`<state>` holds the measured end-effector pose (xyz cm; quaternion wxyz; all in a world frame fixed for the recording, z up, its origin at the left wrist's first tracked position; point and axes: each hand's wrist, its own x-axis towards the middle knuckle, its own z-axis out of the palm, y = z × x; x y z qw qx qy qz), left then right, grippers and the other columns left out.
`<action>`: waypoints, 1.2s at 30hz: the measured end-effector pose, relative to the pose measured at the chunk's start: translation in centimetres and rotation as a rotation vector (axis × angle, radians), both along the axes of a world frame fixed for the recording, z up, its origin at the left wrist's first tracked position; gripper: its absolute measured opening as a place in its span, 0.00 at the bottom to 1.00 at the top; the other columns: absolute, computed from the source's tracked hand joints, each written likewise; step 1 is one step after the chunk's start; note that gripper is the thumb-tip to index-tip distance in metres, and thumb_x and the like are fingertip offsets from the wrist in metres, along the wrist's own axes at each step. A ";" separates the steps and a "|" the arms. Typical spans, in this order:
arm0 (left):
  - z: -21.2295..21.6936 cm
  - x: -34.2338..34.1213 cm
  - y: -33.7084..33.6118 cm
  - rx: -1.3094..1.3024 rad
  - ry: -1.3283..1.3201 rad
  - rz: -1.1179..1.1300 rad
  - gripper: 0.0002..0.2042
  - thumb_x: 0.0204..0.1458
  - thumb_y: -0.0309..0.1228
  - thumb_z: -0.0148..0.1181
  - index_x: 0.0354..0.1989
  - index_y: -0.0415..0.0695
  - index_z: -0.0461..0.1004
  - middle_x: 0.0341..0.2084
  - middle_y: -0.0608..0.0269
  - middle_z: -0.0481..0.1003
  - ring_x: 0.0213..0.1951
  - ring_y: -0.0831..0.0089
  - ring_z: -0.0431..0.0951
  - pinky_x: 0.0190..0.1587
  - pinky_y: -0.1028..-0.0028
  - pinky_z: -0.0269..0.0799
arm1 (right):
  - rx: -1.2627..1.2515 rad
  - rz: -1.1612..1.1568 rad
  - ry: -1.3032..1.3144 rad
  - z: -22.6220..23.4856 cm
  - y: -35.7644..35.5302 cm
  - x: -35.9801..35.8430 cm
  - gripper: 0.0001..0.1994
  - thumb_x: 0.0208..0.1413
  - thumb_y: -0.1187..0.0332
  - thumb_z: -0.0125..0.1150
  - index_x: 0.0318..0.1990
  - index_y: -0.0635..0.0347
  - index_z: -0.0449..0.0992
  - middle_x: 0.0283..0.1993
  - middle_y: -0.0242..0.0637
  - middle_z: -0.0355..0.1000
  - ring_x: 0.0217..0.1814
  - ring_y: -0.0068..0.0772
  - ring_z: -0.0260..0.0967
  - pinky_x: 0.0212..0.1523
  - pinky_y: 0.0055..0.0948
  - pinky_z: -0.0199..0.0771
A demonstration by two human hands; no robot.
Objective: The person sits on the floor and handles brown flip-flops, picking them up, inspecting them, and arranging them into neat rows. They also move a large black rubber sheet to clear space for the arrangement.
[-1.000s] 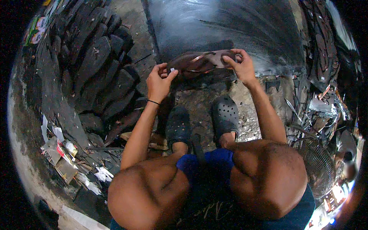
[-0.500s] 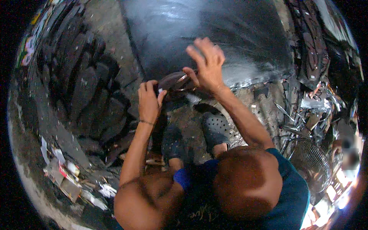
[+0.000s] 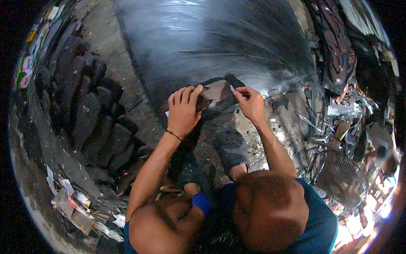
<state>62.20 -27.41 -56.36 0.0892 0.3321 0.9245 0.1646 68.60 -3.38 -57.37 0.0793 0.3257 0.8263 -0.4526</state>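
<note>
So there's one big black sheet spread on the ground, shiny with pale streaks, and both hands are working at its near edge. The left hand lies flat on top of one brownish cut-out piece, fingers stretched out and close together, pressing it down against the sheet rather than curling round it. The right hand is just on the other side of that piece, thumb and forefinger pinched together on one small pale thing, thin and short; can't tell what it actually is, it's too small. The rest of that hand's fingers are curled in. So the piece sits right between the two sets of fingertips, touching the left ones, with the pinched right ones just at its edge.

One thin dark band sits round the left wrist. Two dark clogs with holes are below the hands, one under each wrist more or less. Off past the left hand's knuckles there's a pile of dark sole-shaped pieces, too many overlapping to count properly. Past the right hand there's one round wire fan and a jumble of scraps.
</note>
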 end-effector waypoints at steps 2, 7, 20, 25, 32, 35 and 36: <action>-0.3 0.4 0.5 0.088 -0.027 0.018 0.43 0.37 0.32 0.72 0.66 0.54 0.58 0.58 0.59 0.66 0.61 0.56 0.63 0.62 0.55 0.55 | 0.063 0.056 0.089 -2.0 0.7 0.5 0.16 0.55 0.57 0.65 0.41 0.60 0.81 0.35 0.44 0.80 0.36 0.39 0.79 0.39 0.34 0.77; -0.4 0.3 0.6 0.113 0.003 0.024 0.42 0.38 0.36 0.72 0.66 0.54 0.59 0.59 0.58 0.65 0.62 0.55 0.61 0.63 0.52 0.54 | 0.173 0.217 0.228 -3.7 3.1 0.7 0.14 0.60 0.58 0.59 0.41 0.61 0.78 0.36 0.43 0.78 0.37 0.39 0.76 0.40 0.37 0.74; 11.7 -4.1 -25.2 -0.165 0.424 0.544 0.40 0.37 0.33 0.71 0.63 0.43 0.62 0.56 0.47 0.67 0.60 0.48 0.64 0.64 0.54 0.58 | 0.031 0.336 0.480 1.2 -2.9 -0.6 0.18 0.66 0.68 0.51 0.60 0.65 0.63 0.54 0.47 0.70 0.56 0.39 0.68 0.59 0.35 0.65; 12.5 -4.1 -29.9 -0.146 0.322 0.410 0.42 0.42 0.43 0.71 0.67 0.48 0.58 0.55 0.50 0.67 0.57 0.49 0.66 0.65 0.54 0.53 | -0.017 0.423 0.472 2.6 -6.7 -3.8 0.21 0.63 0.68 0.57 0.61 0.62 0.62 0.52 0.47 0.72 0.53 0.41 0.71 0.56 0.35 0.69; 11.7 -4.2 -31.5 0.033 0.256 0.498 0.28 0.53 0.45 0.63 0.60 0.46 0.70 0.48 0.50 0.73 0.51 0.53 0.73 0.56 0.62 0.66 | -0.022 0.496 0.505 4.3 -8.0 -4.2 0.21 0.62 0.72 0.56 0.61 0.61 0.61 0.52 0.47 0.73 0.51 0.38 0.74 0.52 0.34 0.73; 11.7 -5.2 -32.9 0.182 0.171 0.608 0.24 0.57 0.45 0.60 0.56 0.43 0.73 0.43 0.47 0.76 0.47 0.51 0.77 0.51 0.65 0.71 | -0.054 0.467 0.478 5.5 -8.5 -5.2 0.22 0.61 0.71 0.59 0.61 0.61 0.62 0.50 0.48 0.74 0.52 0.43 0.74 0.55 0.36 0.72; 11.8 -5.2 -33.4 0.197 0.213 0.632 0.24 0.57 0.46 0.60 0.57 0.43 0.73 0.43 0.48 0.75 0.47 0.51 0.76 0.51 0.64 0.71 | -0.031 0.490 0.473 6.0 -9.1 -5.3 0.22 0.60 0.71 0.59 0.61 0.61 0.62 0.51 0.48 0.73 0.53 0.43 0.73 0.56 0.36 0.71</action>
